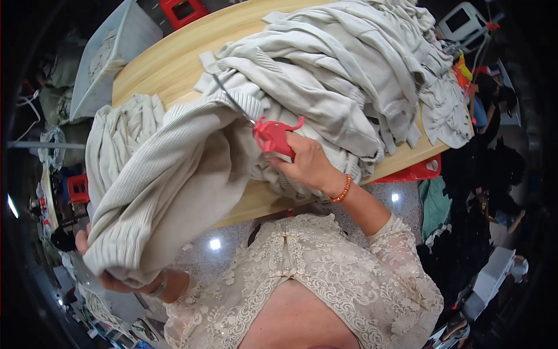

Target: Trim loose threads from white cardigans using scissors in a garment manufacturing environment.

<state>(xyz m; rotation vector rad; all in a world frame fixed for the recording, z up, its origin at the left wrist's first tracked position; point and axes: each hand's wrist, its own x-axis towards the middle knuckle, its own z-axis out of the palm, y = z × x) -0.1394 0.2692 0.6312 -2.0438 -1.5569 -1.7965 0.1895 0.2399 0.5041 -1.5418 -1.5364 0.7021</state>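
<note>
At the lower left, my left hand point(113, 282) is closed on the ribbed edge of a cream knitted sweater point(174, 157). The cloth hides most of its fingers. From there the sweater stretches up and right over the table's near edge, its inside partly showing. My right hand point(308, 163) is wrapped round a red pistol-shaped tool point(274, 136) with a curved lever. A long thin metal rod point(232, 99) runs from the tool up and left, across the sweater's ribbed end. Whether the rod touches the knit I cannot tell.
A large heap of similar cream sweaters point(343, 64) covers the wooden table point(168, 52); a smaller pile point(125, 125) lies at the left. A white bin point(96, 75) with garments stands beyond it. Red stools point(183, 11) surround the table. Green cloth point(435, 203) hangs at the right.
</note>
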